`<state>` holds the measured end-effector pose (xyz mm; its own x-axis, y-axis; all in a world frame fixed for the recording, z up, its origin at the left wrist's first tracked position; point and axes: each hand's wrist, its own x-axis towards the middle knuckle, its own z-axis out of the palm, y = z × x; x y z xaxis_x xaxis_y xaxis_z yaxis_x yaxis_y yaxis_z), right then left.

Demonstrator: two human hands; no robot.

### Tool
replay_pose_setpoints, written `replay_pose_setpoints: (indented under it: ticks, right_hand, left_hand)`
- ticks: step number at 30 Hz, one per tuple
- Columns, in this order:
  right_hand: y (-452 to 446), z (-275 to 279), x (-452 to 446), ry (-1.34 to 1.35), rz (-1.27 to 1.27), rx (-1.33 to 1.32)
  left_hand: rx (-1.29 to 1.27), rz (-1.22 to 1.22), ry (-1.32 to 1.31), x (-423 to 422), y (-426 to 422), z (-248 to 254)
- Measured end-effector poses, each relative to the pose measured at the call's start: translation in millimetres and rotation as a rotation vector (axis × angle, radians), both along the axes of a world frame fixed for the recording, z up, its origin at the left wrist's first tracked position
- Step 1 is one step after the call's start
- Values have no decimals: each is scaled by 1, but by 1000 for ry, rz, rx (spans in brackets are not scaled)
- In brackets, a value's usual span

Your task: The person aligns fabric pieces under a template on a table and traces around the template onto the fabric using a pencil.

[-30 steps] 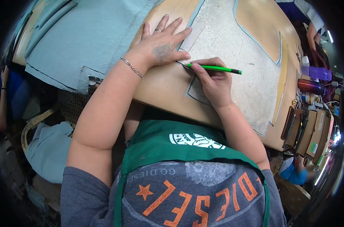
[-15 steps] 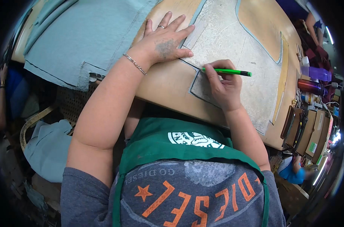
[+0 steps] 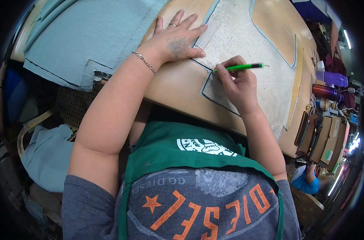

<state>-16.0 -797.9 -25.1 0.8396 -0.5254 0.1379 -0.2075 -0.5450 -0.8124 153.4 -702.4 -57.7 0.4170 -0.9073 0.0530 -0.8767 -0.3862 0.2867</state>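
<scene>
My left hand (image 3: 178, 40) lies flat with its fingers spread, across the wooden table and the left edge of a pale grey pattern template (image 3: 246, 44). In my right hand (image 3: 240, 84) is a green pencil (image 3: 242, 67), its tip at the template's inner corner and its dark end pointing right. A strip of light blue fabric (image 3: 252, 8) shows along parts of the template's edge. Dark lines run beside the template's lower left edge, near the pencil tip.
Light blue fabric (image 3: 90, 36) spreads over the left of the table (image 3: 178, 90). Along the right edge stand a purple container (image 3: 336, 79), a dark bottle (image 3: 326, 92) and cardboard boxes (image 3: 330, 140). More blue cloth (image 3: 48, 156) hangs on a chair at lower left. Other people are partly visible at the sides.
The pencil's dark end has tilted upward and slightly left, while its tip stays near the same corner. My left hand remains flat in nearly the same place. The whole view has shifted slightly.
</scene>
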Motion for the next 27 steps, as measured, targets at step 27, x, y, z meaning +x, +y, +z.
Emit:
replay_pose_setpoints:
  ticks: [27]
  right_hand:
    - [-9, 8, -31, -76, 64, 539]
  left_hand:
    - [5, -9, 43, 0, 2, 9]
